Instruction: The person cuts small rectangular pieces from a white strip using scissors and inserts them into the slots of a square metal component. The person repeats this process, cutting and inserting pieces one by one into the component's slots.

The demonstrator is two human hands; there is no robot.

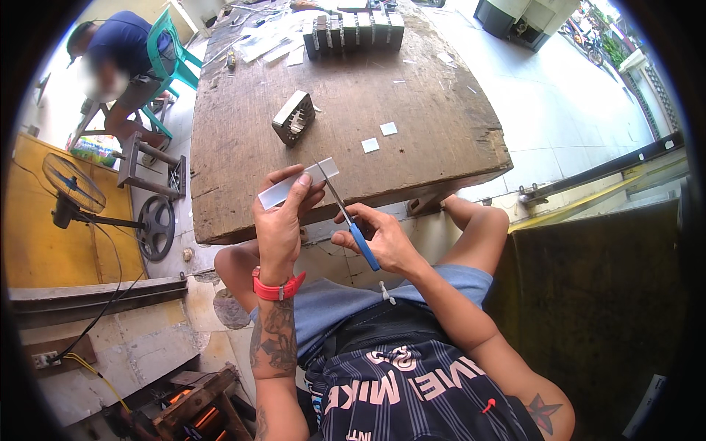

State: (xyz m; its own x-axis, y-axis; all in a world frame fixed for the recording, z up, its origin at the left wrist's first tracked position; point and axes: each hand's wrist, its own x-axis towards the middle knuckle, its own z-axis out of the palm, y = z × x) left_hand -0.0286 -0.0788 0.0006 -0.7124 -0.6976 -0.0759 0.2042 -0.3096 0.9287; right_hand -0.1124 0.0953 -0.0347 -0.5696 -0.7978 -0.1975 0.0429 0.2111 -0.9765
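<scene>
My left hand (283,206) pinches a flat, translucent white strip (321,171) between thumb and fingers, just above the near edge of the table. My right hand (388,241) grips scissors with blue handles (363,247). Their blades cross the strip near its right end, to the right of my left thumb; whether they have cut into it I cannot tell. Two small white squares (370,145) lie on the table beyond my right hand. Farther left stands a square metal frame (293,118) with a slotted opening, tilted toward me.
A row of dark metal blocks (353,37) sits at the table's far end, beside white sheets (259,40) and scraps. A small screwdriver (231,59) lies near the left edge. A person (132,48) sits by a green chair (165,55); a fan (73,182) stands at left.
</scene>
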